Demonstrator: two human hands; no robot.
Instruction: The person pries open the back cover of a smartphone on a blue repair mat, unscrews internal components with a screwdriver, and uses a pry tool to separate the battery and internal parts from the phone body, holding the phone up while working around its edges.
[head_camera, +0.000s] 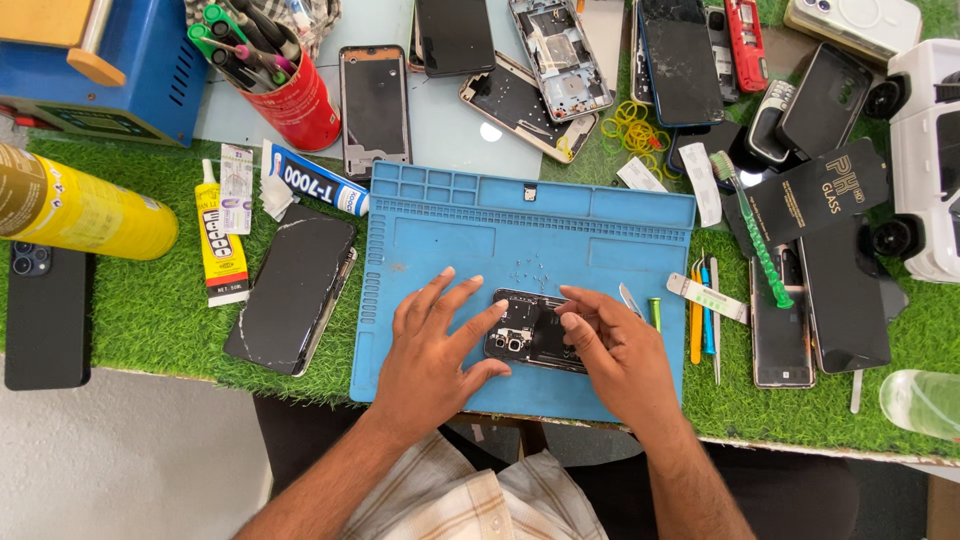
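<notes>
An opened dark phone with its insides and camera lenses showing lies on a blue silicone work mat. My left hand rests flat on the mat, its fingers spread and its fingertips pressing the phone's left end. My right hand covers the phone's right end, thumb and forefinger pinched together over its middle; whether they hold a small part I cannot tell. Tiny screws lie on the mat just beyond the phone.
The mat lies on green artificial turf. To the left are a cracked black phone, glue tubes, a yellow spray can and a red cup of pens. To the right are tweezers and pry tools, a green toothbrush and several phones.
</notes>
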